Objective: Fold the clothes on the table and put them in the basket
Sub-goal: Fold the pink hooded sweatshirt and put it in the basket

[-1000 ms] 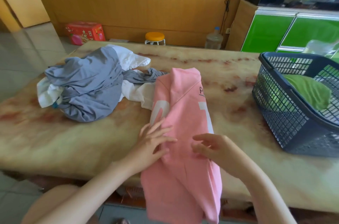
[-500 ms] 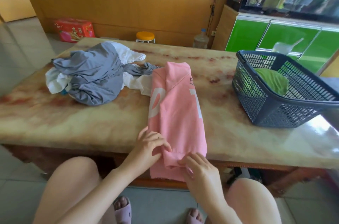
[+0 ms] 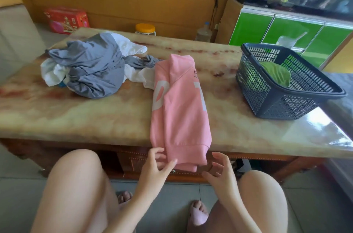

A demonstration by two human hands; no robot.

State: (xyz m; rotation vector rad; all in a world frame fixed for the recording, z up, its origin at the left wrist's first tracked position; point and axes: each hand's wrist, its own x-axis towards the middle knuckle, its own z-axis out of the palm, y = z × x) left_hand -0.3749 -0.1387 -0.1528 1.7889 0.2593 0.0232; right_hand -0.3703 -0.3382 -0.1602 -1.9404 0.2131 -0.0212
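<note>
We are looking down from a seated person's head at a marble-patterned worktop (image 3: 76, 122). A pink garment (image 3: 179, 114), folded into a long narrow strip, is lying along the middle of the worktop, running from 12 o'clock to 6 o'clock. Its hem end is hanging a little over the near edge, toward the person's knees.

The left hand (image 3: 156, 166) is sitting at 7 o'clock from the garment, at the hanging hem's left corner. Its fingers are loosely spread, and the thumb and fingertips are touching the cloth. As far as we are able to see, it is not closing round the cloth.

The right hand (image 3: 219, 171) is hovering at 5 o'clock from the garment, just beside the hem's right corner. Its fingers are spread and lightly bent, holding nothing and touching nothing.

A dark blue mesh basket (image 3: 286, 106) is standing on the worktop at 2 o'clock from the garment, well apart from both hands. A green folded garment (image 3: 275, 74) is lying inside it. At 10 o'clock a rumpled pile of grey and white clothes (image 3: 91, 72) is lying unfolded, its nearest white edge touching the pink garment's far left side.
</note>
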